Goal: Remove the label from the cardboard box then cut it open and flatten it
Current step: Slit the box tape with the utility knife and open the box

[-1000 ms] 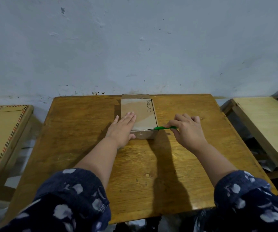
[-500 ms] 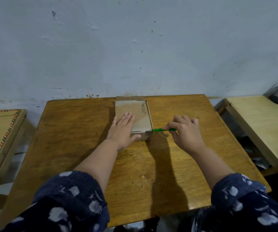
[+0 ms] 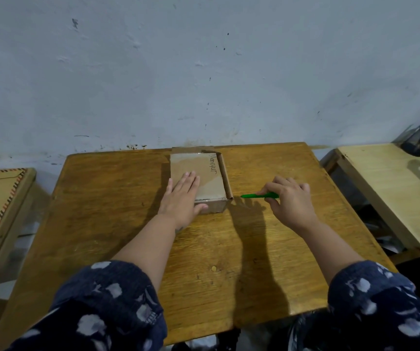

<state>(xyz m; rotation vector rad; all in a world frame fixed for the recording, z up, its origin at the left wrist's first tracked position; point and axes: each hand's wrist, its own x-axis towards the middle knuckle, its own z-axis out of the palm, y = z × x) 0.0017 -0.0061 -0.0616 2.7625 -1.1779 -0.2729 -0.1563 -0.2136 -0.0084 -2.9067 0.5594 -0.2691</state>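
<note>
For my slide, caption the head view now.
Left hand pins a brown cardboard box on a wooden table; right hand holds a green cutter beside it.

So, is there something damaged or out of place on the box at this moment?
Yes. On the cardboard box, a narrow flap along the right edge stands up loose, apart from the top panel. The left hand presses flat on the box; the right hand holds a green cutter just beside that corner.

Both bare forearms emerge from dark navy fabric sleeves (image 3: pixel 107 307) printed with pale grey-white blotches, possibly floral. Left hand (image 3: pixel 183 198) and right hand (image 3: pixel 289 201) ungloved; no jewellery discernible.
</note>
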